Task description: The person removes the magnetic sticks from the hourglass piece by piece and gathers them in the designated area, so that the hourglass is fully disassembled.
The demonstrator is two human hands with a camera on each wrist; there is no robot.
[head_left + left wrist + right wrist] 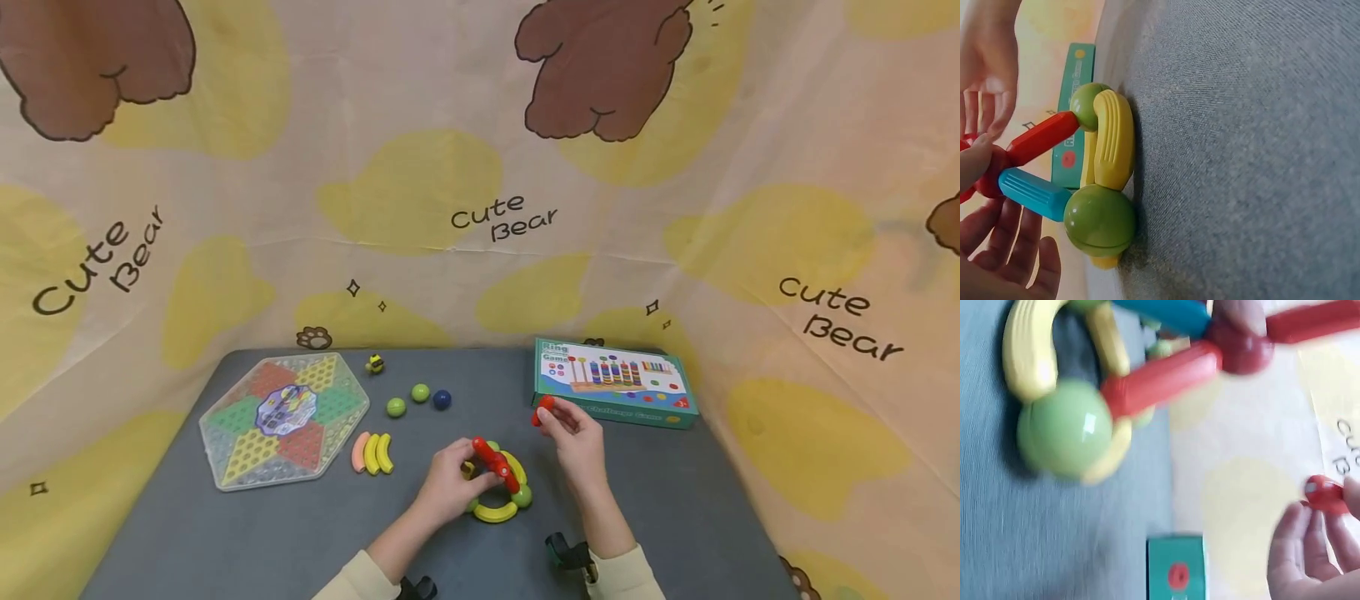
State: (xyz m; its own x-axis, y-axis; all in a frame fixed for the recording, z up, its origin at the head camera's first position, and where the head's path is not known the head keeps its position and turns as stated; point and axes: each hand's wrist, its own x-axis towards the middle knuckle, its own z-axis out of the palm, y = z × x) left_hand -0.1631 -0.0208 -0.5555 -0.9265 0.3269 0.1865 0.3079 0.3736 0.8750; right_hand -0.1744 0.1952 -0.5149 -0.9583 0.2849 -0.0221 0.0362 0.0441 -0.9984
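A magnetic building toy stands on the table: yellow curved rods (495,513) and green balls (1100,220) form a ring at its base. Above the ring, a red ball (1244,350) joins red rods (1042,138) and a blue rod (1034,194). My left hand (448,485) pinches this red ball, thumb on its near side. To the right and apart from the toy, my right hand (579,440) holds a small red piece (1325,494) between thumb and fingers. A pale spot shows on that piece in the right wrist view.
A hexagonal game board (247,450) lies at the left. Beside it are several loose curved rods (372,454), green balls (396,407), a dark blue ball (442,400) and a small bee figure (375,364). A green ring game box (615,383) lies at the back right.
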